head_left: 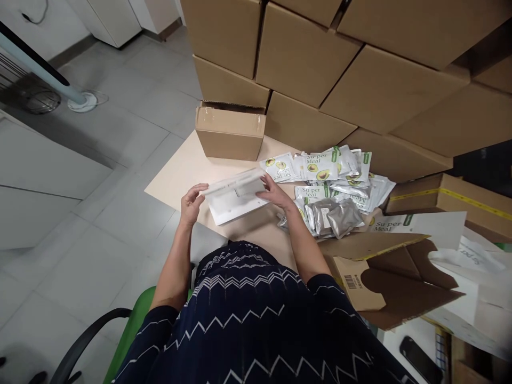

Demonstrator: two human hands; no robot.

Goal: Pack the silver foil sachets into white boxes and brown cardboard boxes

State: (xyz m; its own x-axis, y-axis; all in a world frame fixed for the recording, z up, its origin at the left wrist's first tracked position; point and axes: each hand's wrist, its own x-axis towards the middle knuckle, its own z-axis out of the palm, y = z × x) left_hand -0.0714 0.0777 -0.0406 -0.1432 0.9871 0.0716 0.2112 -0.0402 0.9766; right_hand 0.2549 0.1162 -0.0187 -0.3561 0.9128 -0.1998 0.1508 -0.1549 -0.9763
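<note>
A flat white carton [237, 208] is held tilted over the near part of the table, its upper panel smeared by motion. My left hand [192, 204] has its fingers and thumb on the carton's left end. At the other end, my right hand [276, 193] grips the right edge, thumb side toward the top. Just right of it lie white pouches [320, 165] printed with avocados and "Super Meal". Several plain silver sachets [344, 217] rest in front of those pouches, close to my right forearm.
A brown cardboard box [230, 133] stands at the table's [176, 178] back. Stacked large cartons [308, 64] form a wall behind. An opened cardboard box [400, 277] and white printed sheets [424, 226] sit to the right. A dark phone [421, 358] lies at lower right.
</note>
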